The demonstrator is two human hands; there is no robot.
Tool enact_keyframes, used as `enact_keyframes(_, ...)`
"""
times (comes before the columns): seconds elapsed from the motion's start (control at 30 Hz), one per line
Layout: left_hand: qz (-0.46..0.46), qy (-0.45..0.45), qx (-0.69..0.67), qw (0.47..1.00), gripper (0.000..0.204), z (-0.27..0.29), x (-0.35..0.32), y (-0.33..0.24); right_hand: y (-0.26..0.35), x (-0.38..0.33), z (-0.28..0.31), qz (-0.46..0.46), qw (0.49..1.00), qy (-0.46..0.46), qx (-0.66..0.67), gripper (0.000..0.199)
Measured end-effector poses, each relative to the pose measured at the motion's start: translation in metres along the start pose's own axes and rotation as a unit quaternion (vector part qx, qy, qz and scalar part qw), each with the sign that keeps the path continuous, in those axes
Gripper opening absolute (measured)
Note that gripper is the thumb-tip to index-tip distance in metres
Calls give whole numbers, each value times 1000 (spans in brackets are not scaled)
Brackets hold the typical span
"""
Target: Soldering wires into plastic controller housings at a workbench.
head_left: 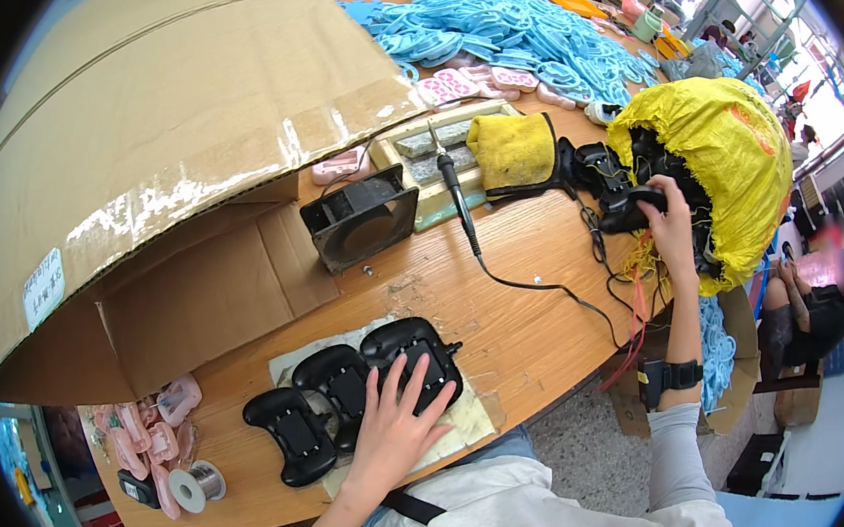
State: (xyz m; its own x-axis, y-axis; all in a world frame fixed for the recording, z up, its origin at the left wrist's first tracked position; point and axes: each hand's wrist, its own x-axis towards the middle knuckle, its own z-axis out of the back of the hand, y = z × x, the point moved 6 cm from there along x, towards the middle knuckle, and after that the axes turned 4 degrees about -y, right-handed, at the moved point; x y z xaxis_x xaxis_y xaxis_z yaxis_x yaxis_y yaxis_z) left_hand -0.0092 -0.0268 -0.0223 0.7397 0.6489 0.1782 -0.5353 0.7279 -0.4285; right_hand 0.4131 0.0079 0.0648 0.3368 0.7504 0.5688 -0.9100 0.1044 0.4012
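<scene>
Three black game controllers are laid in a slanting row on a pale mat, and a fourth, the held controller, is gripped at the mouth of one yellow sack, where more black pieces are bunched too closely to be counted. One soldering iron, one fan, one spool and one large box are also seen. The row is placed under and to the left of the left hand, whose fingers are spread, the rightmost controller being touched by them. The held controller is pinched between the thumb and fingers of the right hand, well apart from the row. Each controller in the row is shaped with two rounded grips and a rectangular middle plate. The sack is made of crinkled woven plastic, frayed into strands along its lower edge; the box is formed of corrugated cardboard, with glossy tape stuck along its edge. The tabletop is finished in wood grain, and at its far side glossy blue plastic pieces are heaped, uncountable.
</scene>
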Motion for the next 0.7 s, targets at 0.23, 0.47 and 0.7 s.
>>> enact_keyframes(0.23,13,1,29,999,43,-6,-6,8,99,-25,43,-10,983,-75,170,39)
enact_keyframes(0.47,30,21,41,998,43,4,-23,20,205,-107,-74,162,865,453,141,44)
enact_keyframes(0.7,25,14,36,999,41,10,-29,22,245,-120,-124,311,911,263,65,44)
